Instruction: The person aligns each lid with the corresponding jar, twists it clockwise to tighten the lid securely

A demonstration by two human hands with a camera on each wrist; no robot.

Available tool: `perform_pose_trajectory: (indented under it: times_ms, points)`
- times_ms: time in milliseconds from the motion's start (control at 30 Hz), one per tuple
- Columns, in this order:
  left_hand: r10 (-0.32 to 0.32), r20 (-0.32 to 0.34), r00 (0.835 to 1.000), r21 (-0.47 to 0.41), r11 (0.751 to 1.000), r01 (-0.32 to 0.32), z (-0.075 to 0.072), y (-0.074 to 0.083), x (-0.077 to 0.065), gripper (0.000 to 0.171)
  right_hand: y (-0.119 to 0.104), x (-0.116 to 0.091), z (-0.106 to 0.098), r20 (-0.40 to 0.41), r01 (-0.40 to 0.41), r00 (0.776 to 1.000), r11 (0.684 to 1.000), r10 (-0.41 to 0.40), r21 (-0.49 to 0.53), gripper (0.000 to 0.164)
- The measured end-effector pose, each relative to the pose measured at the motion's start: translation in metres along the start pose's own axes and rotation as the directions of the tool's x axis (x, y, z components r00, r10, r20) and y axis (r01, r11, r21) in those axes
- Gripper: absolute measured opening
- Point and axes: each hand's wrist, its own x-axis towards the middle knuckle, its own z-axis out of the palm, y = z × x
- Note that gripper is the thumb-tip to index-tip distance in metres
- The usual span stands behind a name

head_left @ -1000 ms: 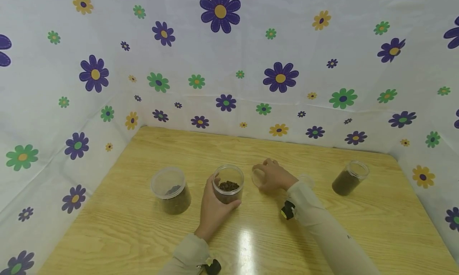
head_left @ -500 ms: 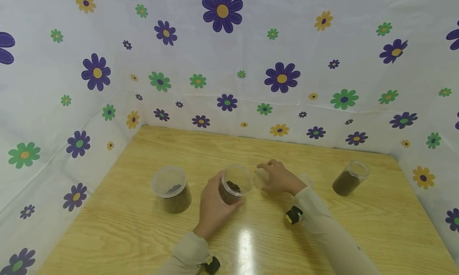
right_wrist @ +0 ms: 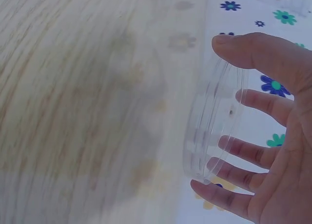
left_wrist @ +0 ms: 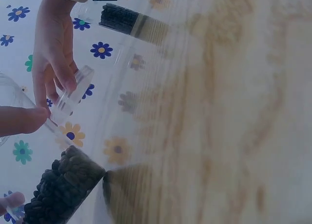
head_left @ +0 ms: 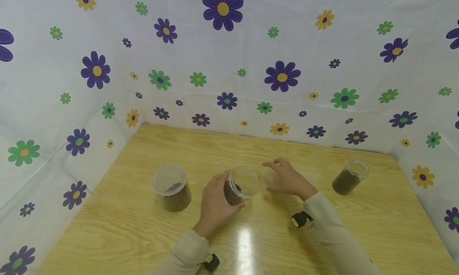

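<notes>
My left hand (head_left: 214, 205) grips a clear jar (head_left: 246, 183) partly filled with dark beans (left_wrist: 63, 185), which look like coffee beans. The jar leans to the right, with its mouth towards my right hand; in the left wrist view its lower edge meets the tabletop. My right hand (head_left: 289, 180) holds a clear round lid (right_wrist: 214, 121) on edge, thumb at one side of its rim and fingertips at the other. A narrow gap lies between the lid and the jar's mouth. From the head view the lid is faint and partly hidden by the fingers.
A wider clear jar (head_left: 176, 199) with dark contents stands on the left of the wooden table (head_left: 136, 235). A narrower jar (head_left: 345, 183) of dark contents is at the right. A faint clear lid (head_left: 308, 178) lies behind my right wrist. Flower-printed cloth (head_left: 244, 44) encloses the table.
My left hand has tipped the jar from near upright to leaning right. My right hand has shifted right with the lid. The two other jars have stayed put.
</notes>
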Motion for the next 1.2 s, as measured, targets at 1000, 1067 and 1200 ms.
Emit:
perform_pose_trajectory:
  times_ms: [1000, 1067, 1200]
  points:
    - [0.244, 0.035, 0.969, 0.278, 0.929, -0.244, 0.001, 0.014, 0.007, 0.102, 0.003, -0.047, -0.02, -0.194, -0.009, 0.977, 0.926, 0.089, 0.376, 0.079]
    - [0.24, 0.046, 0.97, 0.281, 0.928, -0.244, 0.002, 0.014, 0.007, 0.102, 0.005, -0.05, -0.018, -0.216, 0.005, 0.973, 0.921, 0.087, 0.391, 0.076]
    - [0.231, 0.058, 0.971, 0.286, 0.928, -0.238, 0.003, 0.015, 0.007, 0.102, 0.007, -0.052, -0.015, -0.254, 0.033, 0.964, 0.918, 0.074, 0.395, 0.07]
